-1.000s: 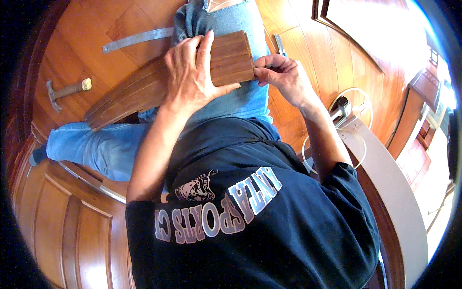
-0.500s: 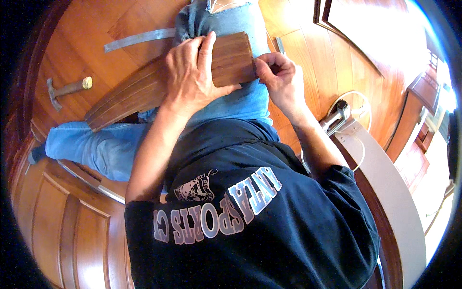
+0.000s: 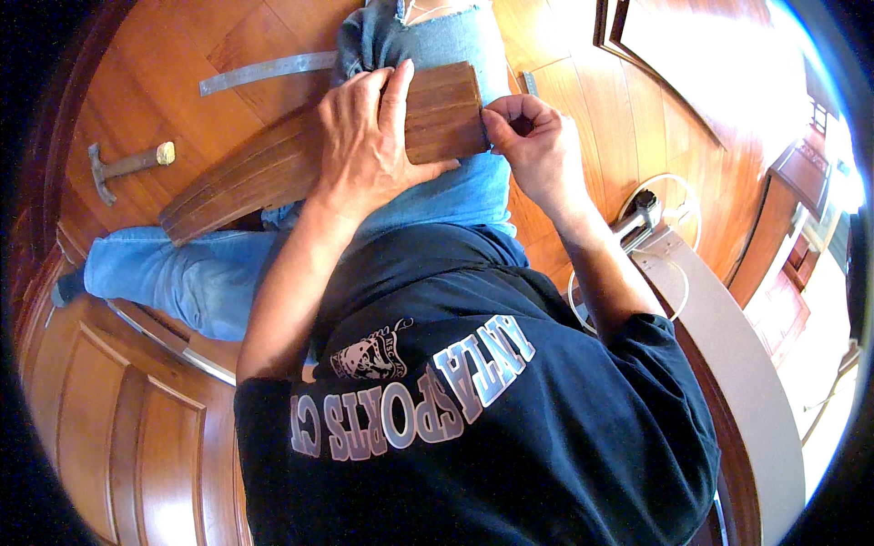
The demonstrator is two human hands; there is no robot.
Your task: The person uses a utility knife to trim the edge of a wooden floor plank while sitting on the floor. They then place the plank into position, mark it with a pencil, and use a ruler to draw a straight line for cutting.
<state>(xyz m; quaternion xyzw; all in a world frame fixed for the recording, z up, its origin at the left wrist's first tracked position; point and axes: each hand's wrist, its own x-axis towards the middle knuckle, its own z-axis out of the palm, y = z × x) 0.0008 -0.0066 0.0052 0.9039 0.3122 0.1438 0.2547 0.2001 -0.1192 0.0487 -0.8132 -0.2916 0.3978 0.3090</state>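
A long brown wooden board [image 3: 443, 109] lies across my thigh, its far part running down to the left over my other leg. My left hand [image 3: 364, 136] is wrapped over the board near its right end, thumb along the near edge and fingers across the top. At the board's right end face, my right hand [image 3: 533, 136] is closed in a pinch, thumb and forefinger touching the edge. Whatever sits between those fingertips, if anything, is too small to make out.
On the wooden floor to the left lie a hammer [image 3: 127, 169] and a metal ruler [image 3: 264, 71]. A small metal tool [image 3: 530, 84] lies beyond my right hand. To the right are a power tool [image 3: 642, 217] with a white cord and a long grey-topped panel [image 3: 728, 346]. A panelled door [image 3: 137, 428] is at lower left.
The board and both hands have shifted very slightly to the right. My right hand stays pinched at the board's end, and my left hand keeps its grip.
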